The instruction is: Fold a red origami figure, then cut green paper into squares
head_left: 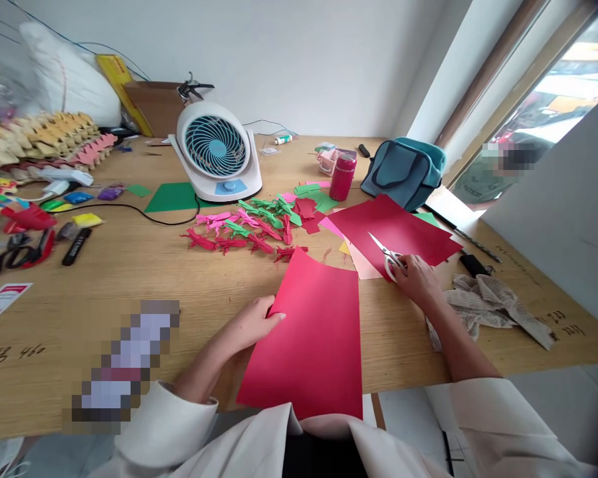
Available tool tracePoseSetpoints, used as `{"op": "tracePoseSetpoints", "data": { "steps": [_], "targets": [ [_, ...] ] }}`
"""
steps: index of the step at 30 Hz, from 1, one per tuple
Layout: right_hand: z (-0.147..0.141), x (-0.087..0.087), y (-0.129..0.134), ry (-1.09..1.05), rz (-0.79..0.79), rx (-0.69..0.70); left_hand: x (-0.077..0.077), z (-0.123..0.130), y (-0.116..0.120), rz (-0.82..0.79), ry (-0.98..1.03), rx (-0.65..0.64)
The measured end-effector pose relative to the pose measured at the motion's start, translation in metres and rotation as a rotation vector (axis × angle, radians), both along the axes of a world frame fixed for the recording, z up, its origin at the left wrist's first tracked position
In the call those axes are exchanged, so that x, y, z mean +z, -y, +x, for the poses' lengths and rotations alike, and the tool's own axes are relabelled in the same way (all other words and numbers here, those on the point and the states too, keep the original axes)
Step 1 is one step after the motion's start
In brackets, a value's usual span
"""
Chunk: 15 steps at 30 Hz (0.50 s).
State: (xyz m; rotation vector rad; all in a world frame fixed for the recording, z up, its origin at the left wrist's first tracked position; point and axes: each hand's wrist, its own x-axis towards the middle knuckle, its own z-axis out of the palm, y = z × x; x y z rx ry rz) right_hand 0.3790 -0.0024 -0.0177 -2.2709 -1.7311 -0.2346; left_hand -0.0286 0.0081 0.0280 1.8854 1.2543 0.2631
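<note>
My left hand [259, 321] pinches the left edge of a large red paper sheet [313, 338], thumb on top and fingers behind it. The sheet slants from the table's front edge toward its middle, and its far edge is curved. In my right hand [416, 282] is a pair of scissors [387, 252], fingers around the light handles, blades parted a little and pointing away to the left. The scissors are over another stack of dark red paper [398, 229], with pale pink paper [363, 255] partly under it. Beyond the held sheet lie several twisted red, pink and green paper pieces [249, 229].
A white fan [216, 149] stands at the back on the wooden table [189, 285]. Behind the papers are a red flask [343, 176] and a blue bag [403, 169]. Crumpled cloth [493, 305] lies on the right. Black-handled scissors [17, 259] and a black cutter [76, 246] are at left.
</note>
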Motion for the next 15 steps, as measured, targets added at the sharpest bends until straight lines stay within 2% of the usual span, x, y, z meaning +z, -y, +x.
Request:
{"op": "tracePoseSetpoints", "data": {
  "steps": [2,5,7,10,13,15],
  "targets": [
    [-0.008,0.003,0.001,-0.015,0.010,-0.015,0.005,0.008,-0.007,0.074,-0.100,-0.059],
    [-0.015,0.004,0.004,-0.009,0.038,-0.049,0.007,0.025,-0.015,0.215,-0.130,-0.142],
    [-0.013,0.003,0.006,0.012,0.041,-0.087,0.006,0.033,-0.016,0.252,-0.153,-0.174],
    [-0.004,0.005,0.008,0.028,-0.021,-0.124,0.004,0.039,-0.013,0.225,-0.129,-0.255],
    [-0.008,0.023,0.001,-0.028,0.002,-0.102,0.001,0.040,-0.008,0.206,-0.102,-0.308],
    [-0.028,0.045,-0.009,-0.165,0.072,-0.003,-0.003,0.042,-0.004,0.237,-0.132,-0.289]
  ]
}}
